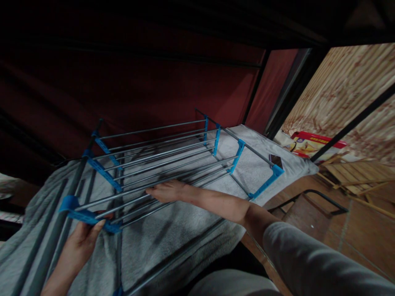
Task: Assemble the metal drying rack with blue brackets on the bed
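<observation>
A rack of grey metal rods (111, 198) joined by blue plastic brackets (266, 183) lies on a grey cloth. At its near left corner, my left hand (80, 240) pinches a blue plastic bracket (84, 214), thumb on top, the other fingers partly hidden beneath. My right hand (168, 191) reaches across to the middle of the front rods, its fingers closed around a metal rod; the fingertips are partly hidden. More blue brackets (103, 172) hold the rod ends on the left and right sides.
The grey cloth (173, 234) covers the surface under the rack. Grey tubes (46, 230) run along the left. A phone (275, 159) lies near the right bracket. Beyond are a chair (308, 213), wooden slatted furniture (358, 174), a red box (317, 144) and a dark red wall panel (154, 90).
</observation>
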A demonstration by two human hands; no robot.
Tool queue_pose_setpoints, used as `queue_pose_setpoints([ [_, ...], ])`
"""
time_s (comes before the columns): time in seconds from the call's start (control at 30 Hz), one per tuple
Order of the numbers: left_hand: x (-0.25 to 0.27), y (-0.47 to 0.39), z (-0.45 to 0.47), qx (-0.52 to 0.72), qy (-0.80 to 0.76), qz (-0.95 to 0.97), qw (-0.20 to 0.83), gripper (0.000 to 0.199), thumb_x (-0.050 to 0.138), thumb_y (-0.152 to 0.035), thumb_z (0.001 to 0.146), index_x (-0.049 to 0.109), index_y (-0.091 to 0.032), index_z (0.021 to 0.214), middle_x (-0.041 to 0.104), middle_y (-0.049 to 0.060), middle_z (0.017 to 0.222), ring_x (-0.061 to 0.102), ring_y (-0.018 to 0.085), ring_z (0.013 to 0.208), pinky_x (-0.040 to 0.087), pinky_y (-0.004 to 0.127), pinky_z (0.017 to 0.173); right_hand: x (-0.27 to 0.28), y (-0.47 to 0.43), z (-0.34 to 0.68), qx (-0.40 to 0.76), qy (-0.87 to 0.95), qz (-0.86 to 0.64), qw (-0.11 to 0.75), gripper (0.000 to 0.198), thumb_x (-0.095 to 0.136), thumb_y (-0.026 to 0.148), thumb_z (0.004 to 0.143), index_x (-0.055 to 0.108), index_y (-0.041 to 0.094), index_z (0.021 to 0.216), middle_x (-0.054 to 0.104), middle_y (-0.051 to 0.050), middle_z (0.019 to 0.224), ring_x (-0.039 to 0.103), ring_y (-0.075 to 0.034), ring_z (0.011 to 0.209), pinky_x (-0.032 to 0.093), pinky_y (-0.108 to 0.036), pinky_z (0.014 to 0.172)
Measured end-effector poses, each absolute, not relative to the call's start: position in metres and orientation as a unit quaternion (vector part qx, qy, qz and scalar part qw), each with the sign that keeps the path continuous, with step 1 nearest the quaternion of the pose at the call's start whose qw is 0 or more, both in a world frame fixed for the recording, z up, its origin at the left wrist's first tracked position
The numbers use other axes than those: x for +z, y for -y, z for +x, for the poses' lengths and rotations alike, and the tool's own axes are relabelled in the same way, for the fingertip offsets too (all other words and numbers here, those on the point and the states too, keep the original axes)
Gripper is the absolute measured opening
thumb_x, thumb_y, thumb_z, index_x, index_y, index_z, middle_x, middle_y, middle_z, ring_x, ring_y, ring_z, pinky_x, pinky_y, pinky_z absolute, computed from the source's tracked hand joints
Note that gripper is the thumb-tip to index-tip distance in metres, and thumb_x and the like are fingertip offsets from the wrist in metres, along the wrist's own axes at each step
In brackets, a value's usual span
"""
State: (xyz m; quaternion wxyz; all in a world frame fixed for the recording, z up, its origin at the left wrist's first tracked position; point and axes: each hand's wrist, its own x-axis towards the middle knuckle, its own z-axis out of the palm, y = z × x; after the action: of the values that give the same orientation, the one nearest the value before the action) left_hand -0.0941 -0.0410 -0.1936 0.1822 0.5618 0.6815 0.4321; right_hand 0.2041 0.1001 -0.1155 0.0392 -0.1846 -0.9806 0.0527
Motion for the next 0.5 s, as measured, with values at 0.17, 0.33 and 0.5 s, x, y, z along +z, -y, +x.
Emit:
queue_pose_setpoints([
  [0.17, -0.1900, 0.0416, -0.0918, 0.437, -0.685, 0.552, 0.189, 0.070, 0.061, -0.084, 0.069, 0.065, -0.023, 0.104, 0.073, 0.006, 0.109, 0.065, 0.034, 0.115, 0.048, 0.051, 0.110, -0.1133, -0.0968, 0.2045, 0.047, 0.979, -0.194, 0.034, 0.026, 0.036, 0.016, 0.100, 0.054, 0.021, 0.117, 0.074, -0.008, 0.107, 0.074, -0.024, 0.088, 0.061, -0.038, 0.068],
  [0.33, -0.1897, 0.0417, -0.0915, 0.434, -0.684, 0.547, 0.209, 0.072, 0.062, -0.084, 0.069, 0.064, -0.021, 0.105, 0.071, 0.008, 0.112, 0.063, 0.034, 0.118, 0.045, 0.051, 0.113, -0.1135, -0.0974, 0.2048, 0.056, 0.979, -0.191, 0.036, 0.023, 0.039, 0.017, 0.100, 0.054, 0.022, 0.116, 0.074, -0.007, 0.105, 0.073, -0.022, 0.088, 0.060, -0.034, 0.068],
  [0.5, -0.1878, 0.0423, -0.0893, 0.427, -0.690, 0.545, 0.210, 0.074, 0.060, -0.085, 0.069, 0.064, -0.021, 0.106, 0.071, 0.009, 0.114, 0.063, 0.033, 0.118, 0.047, 0.048, 0.111, -0.1144, -0.0974, 0.2043, 0.048, 0.980, -0.193, 0.026, 0.026, 0.035, 0.016, 0.101, 0.053, 0.022, 0.119, 0.073, -0.007, 0.108, 0.073, -0.023, 0.090, 0.061, -0.037, 0.070],
])
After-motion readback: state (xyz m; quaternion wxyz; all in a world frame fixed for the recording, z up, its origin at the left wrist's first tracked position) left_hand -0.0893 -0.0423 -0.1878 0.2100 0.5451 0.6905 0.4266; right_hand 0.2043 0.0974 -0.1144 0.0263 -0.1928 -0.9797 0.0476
